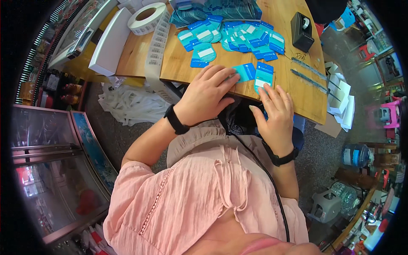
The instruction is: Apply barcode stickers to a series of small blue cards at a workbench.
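Observation:
My left hand (204,91) is open at the table's front edge, fingers slightly bent, fingertips resting on a blue-and-turquoise card (246,70). Just right of it lies an upright-oriented card (264,74) with a white label, and my right hand (274,119) touches its lower end with open fingers, thumb apart. Behind both hands is a loose pile of similar cards (255,40), with a box of tightly packed cards (187,16) at the back.
A barcode-label roll (153,17) trails a strip off the wooden table (308,102), beside a white box (106,51). A black tape dispenser (301,32) and thin metal tools (310,76) lie rightward. White plastic (123,104), cartons (342,106) and water jugs (355,155) are lower around.

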### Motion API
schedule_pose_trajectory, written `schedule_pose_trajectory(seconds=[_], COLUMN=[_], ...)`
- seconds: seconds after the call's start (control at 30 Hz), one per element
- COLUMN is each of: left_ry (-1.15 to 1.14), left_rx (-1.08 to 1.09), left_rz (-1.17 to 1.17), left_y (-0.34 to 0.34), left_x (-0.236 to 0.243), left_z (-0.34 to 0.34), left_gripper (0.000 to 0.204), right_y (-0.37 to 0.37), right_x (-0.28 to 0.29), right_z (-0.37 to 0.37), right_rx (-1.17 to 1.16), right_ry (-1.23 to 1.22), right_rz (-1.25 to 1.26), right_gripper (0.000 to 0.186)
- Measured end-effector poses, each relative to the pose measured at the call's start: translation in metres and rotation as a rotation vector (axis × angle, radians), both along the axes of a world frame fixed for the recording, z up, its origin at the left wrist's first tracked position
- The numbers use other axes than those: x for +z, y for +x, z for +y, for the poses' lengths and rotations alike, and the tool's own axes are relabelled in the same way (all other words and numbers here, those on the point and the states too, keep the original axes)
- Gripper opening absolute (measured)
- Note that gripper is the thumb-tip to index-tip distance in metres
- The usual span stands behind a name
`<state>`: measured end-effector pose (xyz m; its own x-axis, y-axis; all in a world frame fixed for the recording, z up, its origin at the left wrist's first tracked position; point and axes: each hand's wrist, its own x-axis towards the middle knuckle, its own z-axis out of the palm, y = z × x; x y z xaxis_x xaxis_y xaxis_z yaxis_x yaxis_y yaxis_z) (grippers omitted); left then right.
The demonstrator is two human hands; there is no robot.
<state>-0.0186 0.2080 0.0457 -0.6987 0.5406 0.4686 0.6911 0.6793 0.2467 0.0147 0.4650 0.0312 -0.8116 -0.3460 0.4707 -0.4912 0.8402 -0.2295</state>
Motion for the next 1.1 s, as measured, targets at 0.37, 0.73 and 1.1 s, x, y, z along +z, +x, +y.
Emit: schedule_pose_trajectory(seconds=[0.37,0.73,1.1], left_ry=[0.046,0.035,0.069], left_rx=[-0.035,0.085,0.125], left_rz=[-0.031,-0.019,0.083], left_y=[0.009,0.011,0.008], left_x=[-0.002,-0.011,-0.025], left_z=[-0.011,0.005,0.007], left_gripper=[0.061,0.068,0.065], right_y=[-0.004,-0.005,-0.007], right_x=[-0.005,-0.009,-0.011], right_z=[-0.014,-0.013,-0.018], right_rx=[-0.032,0.005,-0.037], right_ry=[0.054,-0.023,-0.006], right_rz=[0.001,0.039,0.036], right_gripper=[0.056,0.047,0.047])
